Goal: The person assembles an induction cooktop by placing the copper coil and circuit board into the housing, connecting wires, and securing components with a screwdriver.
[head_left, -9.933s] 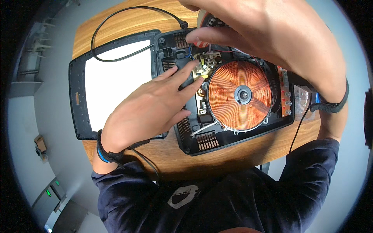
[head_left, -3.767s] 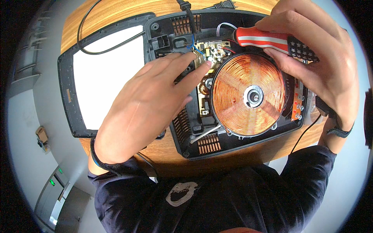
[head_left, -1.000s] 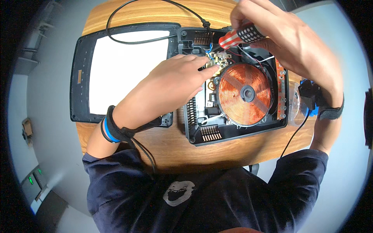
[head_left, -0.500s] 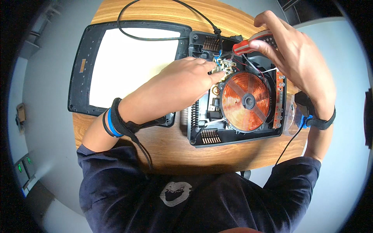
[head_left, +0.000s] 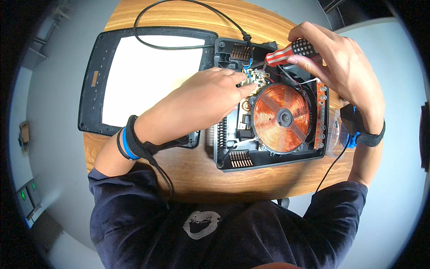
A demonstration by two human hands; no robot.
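Note:
An opened induction cooker base lies on the table, with a round copper coil inside it. Beyond the coil sits a pale circuit board with blue, red and white wires. My left hand reaches across from the left, its extended fingers resting on this board, fingertips partly hidden. In my right hand is a screwdriver with a red-and-white striped, star-patterned handle, slanting down toward the far side of the board. I cannot make out where its tip touches.
To the left lies the cooker's black-rimmed top panel, its underside pale. A black power cord loops over it into the base. An orange button board lines the base's right side; a clear plastic container stands beside it.
The screwdriver handle has turned in my right hand, showing more of its stars, and my fingers have shifted around it. My left hand stays on the board.

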